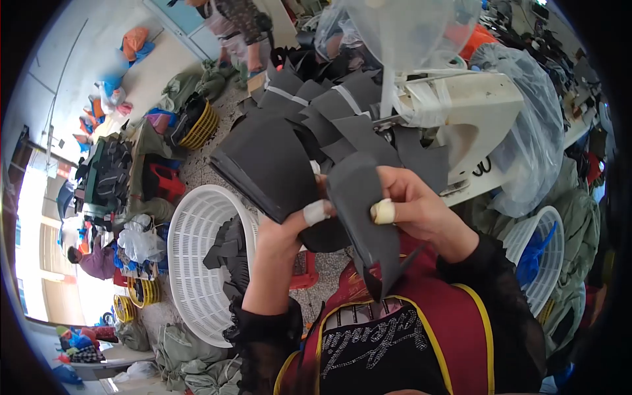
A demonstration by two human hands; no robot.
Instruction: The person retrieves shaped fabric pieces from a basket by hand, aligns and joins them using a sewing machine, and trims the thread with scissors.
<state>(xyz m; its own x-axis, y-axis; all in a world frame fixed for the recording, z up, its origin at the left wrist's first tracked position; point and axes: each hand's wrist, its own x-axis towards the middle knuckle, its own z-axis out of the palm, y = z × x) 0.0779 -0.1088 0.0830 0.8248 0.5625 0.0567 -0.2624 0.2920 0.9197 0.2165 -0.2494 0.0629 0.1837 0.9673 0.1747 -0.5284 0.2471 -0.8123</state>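
My left hand [280,234], white tape round its thumb, is closed on a stack of dark grey foam-like sheets [266,161]. Curved in front of me is a separate dark grey cut piece [362,204], its pointed ends hanging toward my lap. My right hand [424,207] pinches this piece between a thumb wrapped in yellowish tape and fingers partly hidden behind it. Left fingertips are mostly hidden behind the sheets. Beyond my hands, banded bundles of similar grey pieces [332,102] lie against a white sewing machine [474,108].
A white plastic basket [187,263] with grey pieces stands left, and another white basket [546,257] with blue material stands right. A red stool [305,271] is below my hands. Clear plastic [533,131] drapes beside the machine. Another person [237,29] stands at the back.
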